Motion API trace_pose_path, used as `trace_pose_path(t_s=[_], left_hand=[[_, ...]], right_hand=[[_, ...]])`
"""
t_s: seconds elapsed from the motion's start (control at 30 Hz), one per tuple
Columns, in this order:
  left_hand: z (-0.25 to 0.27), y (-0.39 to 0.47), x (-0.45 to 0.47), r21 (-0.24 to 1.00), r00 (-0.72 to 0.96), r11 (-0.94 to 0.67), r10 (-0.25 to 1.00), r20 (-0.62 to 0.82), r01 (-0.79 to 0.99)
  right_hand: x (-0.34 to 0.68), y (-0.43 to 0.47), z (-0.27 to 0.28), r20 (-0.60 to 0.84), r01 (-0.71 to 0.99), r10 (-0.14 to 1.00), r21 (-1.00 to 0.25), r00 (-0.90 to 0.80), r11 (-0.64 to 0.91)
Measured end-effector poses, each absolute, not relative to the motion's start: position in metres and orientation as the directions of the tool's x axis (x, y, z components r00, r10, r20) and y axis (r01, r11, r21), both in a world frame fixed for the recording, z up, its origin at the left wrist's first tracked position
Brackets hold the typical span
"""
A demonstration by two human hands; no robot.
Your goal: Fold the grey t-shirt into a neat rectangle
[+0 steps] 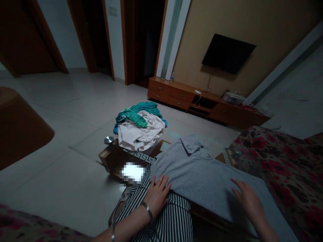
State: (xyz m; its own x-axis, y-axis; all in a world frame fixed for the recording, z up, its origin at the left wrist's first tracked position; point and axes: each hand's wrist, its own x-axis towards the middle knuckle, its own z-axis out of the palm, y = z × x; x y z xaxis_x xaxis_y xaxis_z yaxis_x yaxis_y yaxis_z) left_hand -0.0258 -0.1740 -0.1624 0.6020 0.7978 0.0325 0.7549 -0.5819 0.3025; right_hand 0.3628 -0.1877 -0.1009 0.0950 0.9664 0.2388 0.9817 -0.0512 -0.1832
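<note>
A grey shirt (191, 168) lies spread over the coffee table, its sleeve folded over at the far side. My left hand (157, 195) rests with fingers spread at the shirt's near left edge, above the black-and-white striped cloth (174, 215) across my lap. Over the right part of the shirt is my right hand (248, 200), fingers apart and holding nothing; whether it touches the fabric I cannot tell. Beyond the shirt sits a heap of clothes with a white garment (151, 129), a teal garment (145, 108) and a green patterned piece (137, 118).
The wooden coffee table (111, 159) carries the clothes, with a round metal object (108, 139) beside the heap. A floral-covered sofa (272, 158) stands at the right. Along the far wall runs a TV cabinet (181, 95) below a television (228, 53). A brown rounded object (22, 131) stands left.
</note>
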Motion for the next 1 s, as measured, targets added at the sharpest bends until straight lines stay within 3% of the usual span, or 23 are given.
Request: trace_pose_path(t_s=[0.07,0.13,0.23,0.4,0.53,0.63,0.7,0.9,1.0], left_hand=[[-0.168,-0.175,-0.025,0.323,0.589,-0.571,0.806,0.048,0.755],[-0.168,-0.177,-0.027,0.357,0.587,-0.561,0.808,0.043,0.746],[-0.160,-0.184,-0.035,0.448,0.581,-0.542,0.811,0.059,0.711],[-0.148,-0.194,-0.058,0.601,0.464,-0.472,0.867,0.183,0.645],[-0.155,-0.189,-0.074,0.709,0.242,-0.389,0.921,0.304,0.589],[-0.161,-0.181,-0.080,0.745,0.108,-0.312,0.945,0.310,0.589],[-0.164,-0.177,-0.081,0.742,0.106,-0.290,0.952,0.286,0.604],[-0.170,-0.182,-0.083,0.755,0.178,-0.350,0.936,0.304,0.555],[-0.173,-0.184,-0.088,0.805,0.100,-0.315,0.946,0.307,0.502]], right_hand=[[0.284,-0.144,-0.103,0.166,0.917,0.959,-0.294,-0.229,0.270],[0.199,-0.107,-0.104,0.102,0.791,0.853,-0.333,-0.511,0.514],[0.102,-0.071,-0.105,0.080,0.716,0.750,-0.245,-0.657,0.653],[0.070,-0.051,-0.113,-0.023,0.708,0.709,-0.082,-0.705,0.701],[0.094,-0.054,-0.118,0.056,0.659,0.676,-0.174,-0.735,0.731],[0.100,-0.058,-0.121,0.113,0.621,0.665,-0.273,-0.738,0.735],[0.094,-0.057,-0.123,0.118,0.620,0.668,-0.283,-0.735,0.732],[0.069,-0.044,-0.120,0.020,0.650,0.660,-0.156,-0.751,0.744],[0.080,-0.046,-0.111,0.072,0.632,0.656,-0.208,-0.751,0.746]])
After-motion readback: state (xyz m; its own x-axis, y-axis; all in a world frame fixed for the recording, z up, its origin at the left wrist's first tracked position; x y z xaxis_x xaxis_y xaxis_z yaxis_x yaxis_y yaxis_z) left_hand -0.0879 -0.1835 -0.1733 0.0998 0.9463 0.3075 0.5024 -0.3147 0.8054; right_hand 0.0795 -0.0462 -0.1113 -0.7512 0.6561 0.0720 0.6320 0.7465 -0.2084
